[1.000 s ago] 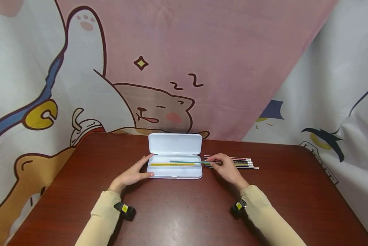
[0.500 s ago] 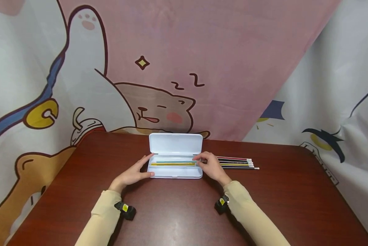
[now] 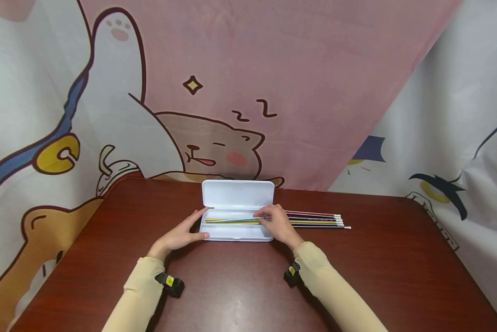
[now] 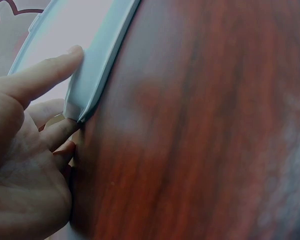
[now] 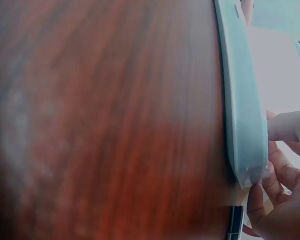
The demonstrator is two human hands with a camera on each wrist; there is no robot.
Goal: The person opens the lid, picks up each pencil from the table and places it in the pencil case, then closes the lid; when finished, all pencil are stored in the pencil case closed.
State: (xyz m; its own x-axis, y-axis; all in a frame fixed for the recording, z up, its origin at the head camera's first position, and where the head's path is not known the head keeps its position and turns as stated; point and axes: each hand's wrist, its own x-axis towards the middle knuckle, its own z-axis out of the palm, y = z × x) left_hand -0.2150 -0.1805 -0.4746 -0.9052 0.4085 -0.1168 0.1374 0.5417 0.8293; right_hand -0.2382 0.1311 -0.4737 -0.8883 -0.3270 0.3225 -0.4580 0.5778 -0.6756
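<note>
A white pencil case [image 3: 231,238] lies on the table with its lid [image 3: 237,193] raised. My left hand [image 3: 179,237] spans the case's left end, thumb at the front corner and forefinger at the back one; the left wrist view shows the straight thumb on the rim. Over the right part of the case, my right hand [image 3: 279,225] pinches a light blue pencil [image 3: 237,220] by its right end. The blue pencil slants across yellow pencils [image 3: 212,221] inside the case. In the right wrist view, fingertips are partly hidden behind the case wall [image 5: 247,115].
Several pencils [image 3: 320,221] with white eraser ends lie side by side right of the case, partly behind my right hand. Brown tabletop [image 3: 236,286] stretches in front. A printed curtain [image 3: 314,92] hangs behind the table.
My right hand has moved left from above the loose pencils to over the case, bringing the light blue pencil into it. My left hand has stayed at the case's left end.
</note>
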